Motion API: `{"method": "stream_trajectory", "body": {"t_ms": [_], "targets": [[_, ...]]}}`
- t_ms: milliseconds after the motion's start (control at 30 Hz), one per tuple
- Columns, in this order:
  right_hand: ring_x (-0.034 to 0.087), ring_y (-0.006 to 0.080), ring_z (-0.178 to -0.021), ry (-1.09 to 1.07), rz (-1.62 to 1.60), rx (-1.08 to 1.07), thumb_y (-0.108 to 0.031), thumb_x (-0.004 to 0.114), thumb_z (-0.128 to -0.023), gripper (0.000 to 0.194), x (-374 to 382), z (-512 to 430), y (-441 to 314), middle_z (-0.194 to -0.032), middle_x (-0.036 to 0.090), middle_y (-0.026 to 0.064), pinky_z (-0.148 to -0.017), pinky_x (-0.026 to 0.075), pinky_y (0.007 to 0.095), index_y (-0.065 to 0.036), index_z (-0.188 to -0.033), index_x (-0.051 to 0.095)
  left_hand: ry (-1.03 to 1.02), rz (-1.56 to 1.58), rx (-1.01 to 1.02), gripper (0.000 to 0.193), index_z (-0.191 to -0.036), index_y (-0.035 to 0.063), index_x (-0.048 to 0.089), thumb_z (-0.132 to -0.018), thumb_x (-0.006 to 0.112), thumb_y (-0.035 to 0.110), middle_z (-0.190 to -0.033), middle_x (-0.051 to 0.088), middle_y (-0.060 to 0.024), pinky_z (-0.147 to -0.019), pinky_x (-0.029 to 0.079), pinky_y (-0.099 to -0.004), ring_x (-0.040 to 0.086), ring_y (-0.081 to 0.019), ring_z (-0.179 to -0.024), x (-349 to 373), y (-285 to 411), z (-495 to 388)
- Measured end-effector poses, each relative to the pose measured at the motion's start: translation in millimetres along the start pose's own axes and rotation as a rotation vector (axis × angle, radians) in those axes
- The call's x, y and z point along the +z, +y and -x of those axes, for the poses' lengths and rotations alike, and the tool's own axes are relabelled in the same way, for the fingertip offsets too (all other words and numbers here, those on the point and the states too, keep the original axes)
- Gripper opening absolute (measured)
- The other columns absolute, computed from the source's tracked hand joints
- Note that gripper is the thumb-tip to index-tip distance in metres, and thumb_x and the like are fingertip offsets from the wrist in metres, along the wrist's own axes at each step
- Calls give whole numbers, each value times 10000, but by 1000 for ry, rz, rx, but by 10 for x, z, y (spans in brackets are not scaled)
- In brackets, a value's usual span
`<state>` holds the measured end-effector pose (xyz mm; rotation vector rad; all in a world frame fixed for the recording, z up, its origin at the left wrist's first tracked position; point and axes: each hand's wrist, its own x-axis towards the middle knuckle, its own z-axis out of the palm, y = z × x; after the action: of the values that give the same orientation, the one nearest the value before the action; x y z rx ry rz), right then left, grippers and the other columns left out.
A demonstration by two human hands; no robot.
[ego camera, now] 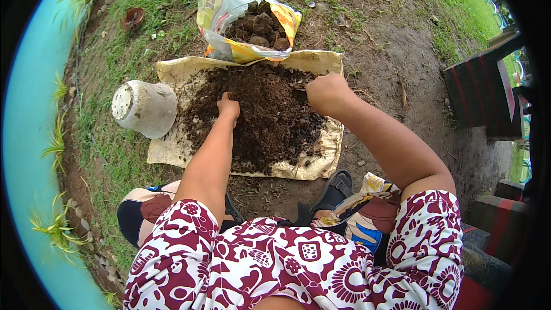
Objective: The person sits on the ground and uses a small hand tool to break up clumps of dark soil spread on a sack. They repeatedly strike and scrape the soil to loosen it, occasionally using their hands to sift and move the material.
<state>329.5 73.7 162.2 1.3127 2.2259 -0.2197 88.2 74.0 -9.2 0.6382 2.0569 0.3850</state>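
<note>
A heap of dark brown soil (267, 116) lies on a flattened woven sack (331, 150) on the ground. My left hand (228, 106) touches the heap's left side, its fingertips partly in the soil; whether it grips any is hidden. At the heap's right edge my right hand (329, 94) is closed around the handle of a tool, of which only a thin dark part shows towards the soil. Beyond the heap stands a printed plastic bag (219, 13), its mouth open, with brown clods (262, 26) inside.
An upturned whitish plastic pot (148, 110) with holes in its base rests at the sack's left edge. A coconut husk piece (133, 18) lies on the grass at the upper left. A turquoise wall (30, 116) curves along the left; dark benches with red lines (478, 90) stand at the right.
</note>
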Motion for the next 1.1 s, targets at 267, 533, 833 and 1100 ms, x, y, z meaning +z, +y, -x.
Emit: {"method": "stream_trajectory", "body": {"t_ms": [267,533,833,1100], "targets": [[669,244,-859,36,66,-36,-137,532,-788,211,30,-76,-226,-933,692,88,-673,530,370,-104,-884,718,59,-53,355,416,-1295,40,389,-917,501,171,-1256,493,-227,-919,401,-408,491,-355,-1149,21,94,298],[662,232,-900,-23,113,-29,-140,536,-805,230,31,-30,-255,-1001,682,80,-674,534,384,-107,-948,712,105,-74,466,591,-1331,-40,369,-909,498,354,-1320,442,-251,-998,356,-403,427,-378,-1227,-70,42,410],[669,222,-869,-22,70,14,-138,556,-791,209,70,9,-203,-956,691,82,-668,534,373,-107,-920,717,84,128,167,568,-1347,59,417,-917,462,428,-1342,444,-149,-1010,368,-426,424,-317,-1229,-215,-89,116],[675,230,-813,-20,75,-51,-154,575,-778,173,116,31,-243,-887,697,79,-636,528,361,-109,-859,721,158,-108,74,655,-1391,178,294,-846,540,445,-1459,148,-103,-1116,157,-483,122,-324,-1361,-362,-337,-335]]}}
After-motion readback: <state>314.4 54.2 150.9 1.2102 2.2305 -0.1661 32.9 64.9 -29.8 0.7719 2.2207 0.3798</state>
